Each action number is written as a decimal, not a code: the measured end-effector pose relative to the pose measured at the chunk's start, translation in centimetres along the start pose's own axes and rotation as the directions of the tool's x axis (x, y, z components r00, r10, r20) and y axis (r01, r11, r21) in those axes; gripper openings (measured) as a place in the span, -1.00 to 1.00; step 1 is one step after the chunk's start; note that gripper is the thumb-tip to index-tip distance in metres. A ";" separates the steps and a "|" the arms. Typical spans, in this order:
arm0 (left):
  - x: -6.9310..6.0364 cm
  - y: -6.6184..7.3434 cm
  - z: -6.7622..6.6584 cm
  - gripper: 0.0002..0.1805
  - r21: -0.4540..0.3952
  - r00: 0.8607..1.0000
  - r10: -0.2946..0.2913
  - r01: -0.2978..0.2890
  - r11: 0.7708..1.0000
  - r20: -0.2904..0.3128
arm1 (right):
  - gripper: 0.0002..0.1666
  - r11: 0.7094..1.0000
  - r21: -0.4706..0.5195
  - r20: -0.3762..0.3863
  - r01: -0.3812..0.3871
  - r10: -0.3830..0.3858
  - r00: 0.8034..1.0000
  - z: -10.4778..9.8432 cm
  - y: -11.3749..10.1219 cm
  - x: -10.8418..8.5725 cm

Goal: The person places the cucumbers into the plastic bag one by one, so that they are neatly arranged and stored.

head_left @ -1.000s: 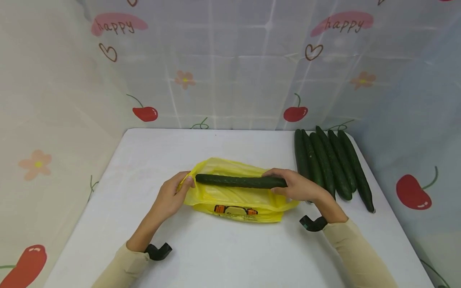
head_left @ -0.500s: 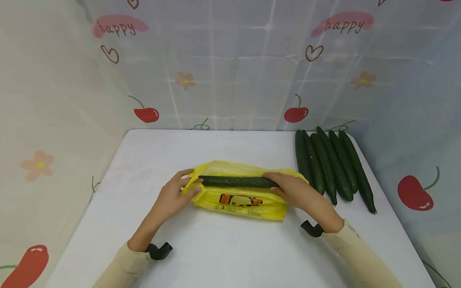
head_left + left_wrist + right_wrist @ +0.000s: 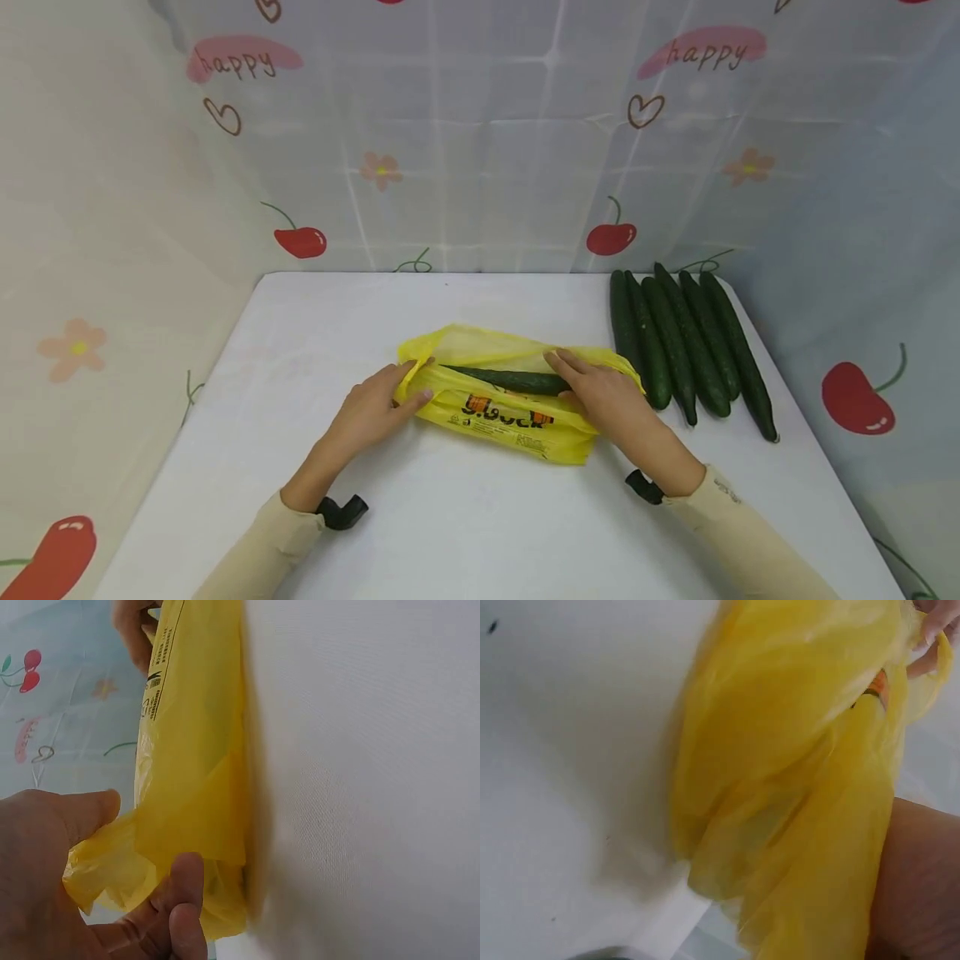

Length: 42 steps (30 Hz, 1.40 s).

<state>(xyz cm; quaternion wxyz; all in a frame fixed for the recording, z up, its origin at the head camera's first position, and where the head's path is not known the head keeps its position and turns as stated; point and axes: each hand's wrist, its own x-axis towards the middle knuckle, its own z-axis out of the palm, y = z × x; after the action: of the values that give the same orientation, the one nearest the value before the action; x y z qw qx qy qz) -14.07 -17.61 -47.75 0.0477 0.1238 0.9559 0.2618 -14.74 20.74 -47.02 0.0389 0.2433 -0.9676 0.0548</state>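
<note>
In the head view a yellow plastic bag (image 3: 487, 417) lies across the middle of the white table, its mouth open along the top. A dark green cucumber (image 3: 517, 381) lies lengthwise in the opening, both its ends hidden. My left hand (image 3: 371, 412) grips the bag's left end. In the left wrist view the thumb and fingers of that left hand (image 3: 45, 862) are round the crumpled yellow film (image 3: 112, 862). My right hand (image 3: 607, 404) holds the cucumber's right end at the bag's right side. In the right wrist view yellow film (image 3: 780, 727) covers much of the scene, beside my right hand (image 3: 922, 877).
Several cucumbers (image 3: 678, 350) lie side by side at the table's back right, close behind my right hand. The white table (image 3: 480, 517) stands against a printed curtain (image 3: 487, 167), with more curtain along both sides.
The cucumber has sunk deeper into the bag, and more of its left part is covered. My right hand has moved lower with it. The bag's printed front has risen and tilted, showing more lettering.
</note>
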 end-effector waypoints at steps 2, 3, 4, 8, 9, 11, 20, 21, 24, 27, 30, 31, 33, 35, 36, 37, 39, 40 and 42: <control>0.1 0.2 0.3 -0.25 0.008 1.000 0.005 -0.006 1.000 0.019 | -0.01 0.999 -0.009 0.031 -0.038 0.038 0.999 0.0 -0.2 0.1; 0.2 0.2 0.4 -0.27 0.015 1.000 0.011 -0.011 1.000 0.021 | 0.05 0.998 -0.012 0.054 -0.058 0.059 0.997 0.0 -0.3 0.1; 0.2 0.3 0.4 -0.30 0.022 1.000 0.014 -0.014 1.000 0.019 | 0.10 0.997 -0.013 0.072 -0.073 0.074 0.995 0.0 -0.4 0.1; 0.3 0.5 0.5 -0.61 0.020 0.999 0.025 -0.024 1.000 -0.022 | 0.28 0.996 -0.022 0.111 -0.088 0.090 0.990 -0.3 -0.8 0.0; 0.3 0.5 0.4 -0.69 0.004 0.999 0.023 -0.023 1.000 -0.033 | 0.32 0.996 -0.023 0.113 -0.085 0.087 0.990 -0.5 -0.9 -0.1; 0.1 0.6 0.2 -0.70 -0.032 0.998 0.017 -0.019 0.999 -0.057 | 0.37 0.997 -0.025 0.119 -0.080 0.082 0.989 -0.8 -1.1 -0.2; -0.8 1.3 -1.1 -0.60 -0.173 0.994 -0.004 -0.014 0.985 -0.106 | 0.46 0.992 -0.060 0.144 -0.109 0.117 0.983 -3.1 -2.7 -1.0; -0.8 1.3 -1.1 -0.61 -0.175 0.995 -0.008 -0.010 0.985 -0.099 | 0.46 0.992 -0.069 0.143 -0.109 0.118 0.983 -3.3 -2.8 -1.0; -1.0 1.3 -1.1 -0.64 -0.182 0.997 -0.015 0.002 0.983 -0.072 | 0.42 0.991 -0.096 0.138 -0.096 0.109 0.985 -3.7 -3.0 -1.1; -1.1 1.2 -1.0 -0.70 -0.195 0.999 -0.018 0.009 0.981 -0.046 | 0.32 0.992 -0.094 0.122 -0.089 0.100 0.987 -3.8 -3.0 -1.1; -1.1 1.2 -1.0 -0.77 -0.215 1.000 -0.017 0.011 0.977 -0.025 | 0.18 0.994 -0.050 0.045 -0.102 0.104 0.994 -3.8 -2.8 -1.2; -1.1 1.1 -0.9 -0.79 -0.221 1.000 -0.015 0.011 0.975 -0.018 | 0.12 0.994 -0.029 0.001 -0.110 0.110 0.994 -3.9 -2.7 -1.2; -1.1 1.0 -0.9 -0.83 -0.234 1.000 -0.009 0.008 0.972 -0.004 | -0.01 0.992 0.026 -0.108 -0.121 0.123 0.987 -4.0 -2.3 -1.4; -1.1 0.9 -0.9 -0.75 -0.248 1.000 -0.001 0.002 0.969 0.004 | -0.16 0.989 0.084 -0.232 -0.120 0.136 0.963 -4.3 -1.7 -1.6; -1.1 0.9 -0.9 -0.71 -0.257 1.000 0.004 -0.001 0.966 0.008 | -0.23 0.987 0.111 -0.291 -0.118 0.146 0.946 -4.4 -1.3 -1.7; -1.1 0.8 -0.9 -0.65 -0.266 1.000 0.010 -0.008 0.964 0.009 | -0.30 0.983 0.143 -0.342 -0.115 0.158 0.926 -4.5 -0.9 -1.8; -1.2 0.7 -0.9 -0.52 -0.286 1.000 0.019 -0.016 0.958 0.009 | -0.44 0.970 0.218 -0.420 -0.104 0.189 0.888 -4.6 0.4 -2.0; -1.2 0.6 -0.8 -0.45 -0.299 1.000 0.021 -0.017 0.954 0.010 | -0.49 0.960 0.258 -0.439 -0.106 0.214 0.872 -4.6 1.1 -2.1; -1.3 0.5 -0.7 -0.35 -0.322 0.999 0.026 -0.019 0.946 0.019 | -0.56 0.933 0.338 -0.451 -0.126 0.277 0.849 -4.4 2.6 -2.3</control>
<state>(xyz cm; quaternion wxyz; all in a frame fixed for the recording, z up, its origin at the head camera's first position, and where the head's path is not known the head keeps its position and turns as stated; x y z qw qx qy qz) -12.82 -17.90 -46.82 0.0752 0.1284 0.8983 0.4135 -13.70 24.61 -43.13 0.2405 0.1203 -0.9267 0.2625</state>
